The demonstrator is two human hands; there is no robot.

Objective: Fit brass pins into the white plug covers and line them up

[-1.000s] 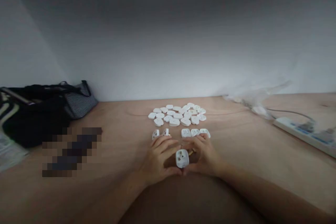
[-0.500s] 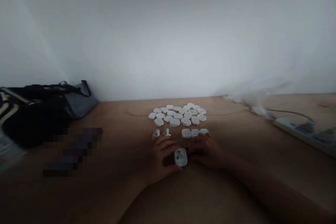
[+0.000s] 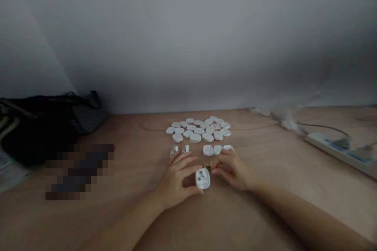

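Between the thumb and fingers of my left hand (image 3: pixel 176 180) is a white rounded-square plastic plug housing (image 3: pixel 202 183), its open face showing small metal contacts. My right hand (image 3: pixel 234 169) is closed in a pinch just right of the housing. Small brass-coloured pieces (image 3: pixel 207 165) show at its fingertips, above the housing's top edge; their exact shape is too small to make out. Two similar housings stand on edge beyond my left fingers. A short row of white housings (image 3: pixel 208 150) lies beyond my right hand, partly covered by it.
Several white plastic housings (image 3: pixel 195 138) lie clustered farther back on the wooden table (image 3: pixel 132 168). A black bag (image 3: pixel 38 125) and a pixelated dark object (image 3: pixel 82 170) are at left. To the right are a power strip (image 3: pixel 338 149) and clear plastic (image 3: pixel 290 121) before the wall.
The picture has become brighter on the table and hands. Brass-coloured pieces now show clearly at my right fingertips. The housing in my left hand has shifted very slightly downward.
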